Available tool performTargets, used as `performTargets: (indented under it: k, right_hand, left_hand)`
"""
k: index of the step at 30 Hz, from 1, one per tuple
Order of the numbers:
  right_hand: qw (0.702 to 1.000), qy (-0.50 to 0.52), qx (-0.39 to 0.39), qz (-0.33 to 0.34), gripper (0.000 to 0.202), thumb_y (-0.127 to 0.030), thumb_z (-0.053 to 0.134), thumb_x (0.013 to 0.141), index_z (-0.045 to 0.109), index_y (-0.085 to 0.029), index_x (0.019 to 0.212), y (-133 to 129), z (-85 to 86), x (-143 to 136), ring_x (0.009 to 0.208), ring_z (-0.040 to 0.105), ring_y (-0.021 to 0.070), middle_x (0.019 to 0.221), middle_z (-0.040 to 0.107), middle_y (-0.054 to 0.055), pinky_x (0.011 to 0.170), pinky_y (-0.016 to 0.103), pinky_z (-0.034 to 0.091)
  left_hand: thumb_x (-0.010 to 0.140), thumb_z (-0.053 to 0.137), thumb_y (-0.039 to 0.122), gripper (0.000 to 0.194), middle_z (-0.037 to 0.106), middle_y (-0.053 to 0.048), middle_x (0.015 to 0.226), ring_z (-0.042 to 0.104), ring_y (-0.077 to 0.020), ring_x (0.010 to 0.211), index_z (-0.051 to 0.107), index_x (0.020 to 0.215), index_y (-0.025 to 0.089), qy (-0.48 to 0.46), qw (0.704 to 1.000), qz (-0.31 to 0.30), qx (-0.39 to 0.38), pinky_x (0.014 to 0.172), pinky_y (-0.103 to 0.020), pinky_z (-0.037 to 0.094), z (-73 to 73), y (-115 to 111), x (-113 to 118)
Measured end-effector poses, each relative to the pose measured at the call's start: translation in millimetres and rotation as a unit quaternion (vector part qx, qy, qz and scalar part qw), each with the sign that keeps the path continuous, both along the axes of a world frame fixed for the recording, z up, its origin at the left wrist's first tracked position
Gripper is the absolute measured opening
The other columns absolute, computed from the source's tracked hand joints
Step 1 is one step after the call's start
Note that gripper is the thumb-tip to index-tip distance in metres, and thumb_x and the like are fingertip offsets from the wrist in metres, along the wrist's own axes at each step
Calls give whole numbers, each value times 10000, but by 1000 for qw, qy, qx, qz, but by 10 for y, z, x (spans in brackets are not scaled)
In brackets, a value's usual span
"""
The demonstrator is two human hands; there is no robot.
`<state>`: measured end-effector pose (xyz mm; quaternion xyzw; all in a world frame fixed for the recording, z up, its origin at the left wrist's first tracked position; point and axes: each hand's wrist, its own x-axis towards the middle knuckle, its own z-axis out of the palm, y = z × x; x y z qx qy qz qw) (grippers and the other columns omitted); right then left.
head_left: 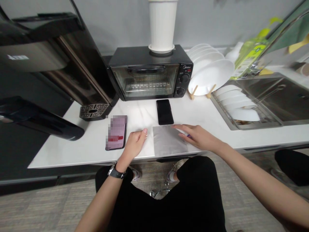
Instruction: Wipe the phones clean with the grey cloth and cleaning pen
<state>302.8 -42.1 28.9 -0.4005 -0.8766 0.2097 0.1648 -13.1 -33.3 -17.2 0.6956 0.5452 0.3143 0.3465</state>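
A thin grey square cloth or sheet [166,141] lies flat at the counter's front edge. My right hand [196,137] rests over its right side, the index finger stretched to its far edge. Beneath those fingers shows a small white object with a bit of purple [182,131], mostly hidden; its kind is unclear. Left of the sheet, my left hand [135,143] is curled closed on the counter with the thumb up, and I see nothing in it. Beyond the sheet lies a black phone [165,112]. Another phone, with a lit pink screen [118,130], is beside my left hand.
A black toaster oven [149,75] stands at the back with a white pot [163,25] on top. White plates [210,74] stand in a wooden rack beside the sink [277,100]. On the left are a drink machine [72,54] and a dark cylinder [45,119].
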Motion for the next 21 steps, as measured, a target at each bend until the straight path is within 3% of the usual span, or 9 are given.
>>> performTargets:
  k: [3, 5, 8, 13, 21]
  right_hand:
    - [999, -39, 13, 29, 368, -404, 374, 1124, 587, -263, 1389, 47, -54, 3, 667, 716, 185, 1092, 803, 62, 729, 329, 554]
    - [997, -54, 17, 47, 348, -400, 370, 1126, 607, -265, 1341, 58, -86, 21, 617, 688, 176, 1000, 800, 44, 694, 318, 532]
    - [995, -74, 39, 51, 366, -406, 354, 1134, 570, -286, 1404, 59, -97, 50, 663, 705, 173, 1134, 787, 58, 721, 323, 535]
    - [992, -89, 84, 5, 413, -398, 342, 1136, 502, -276, 1497, 61, -75, 40, 725, 729, 186, 1296, 746, 95, 719, 331, 542]
    - [984, -121, 133, 21, 327, -376, 359, 1137, 572, -242, 1347, 109, -185, -36, 706, 729, 197, 1202, 778, 91, 654, 330, 510]
  left_hand:
    - [1039, 336, 615, 594, 424, 23, 518, 443, -147, 544, 377, 579, 242, 0, 1000, -3, 3, 595, -292, 365, -10, 0, -1]
    - [1043, 338, 604, 592, 429, 24, 514, 447, -145, 540, 380, 578, 240, 0, 1000, -3, 5, 594, -291, 362, -23, 3, -5]
    - [1045, 347, 593, 596, 438, 24, 505, 456, -145, 538, 384, 569, 238, 7, 1000, -5, 7, 598, -292, 359, -30, 5, -10]
    - [1040, 351, 583, 604, 441, 22, 483, 467, -148, 535, 392, 547, 239, 19, 1000, -6, 9, 609, -300, 351, 5, -6, -3]
    - [1036, 343, 570, 598, 421, 31, 479, 447, -141, 515, 388, 540, 237, 22, 999, -11, 26, 606, -307, 324, -5, -14, 3]
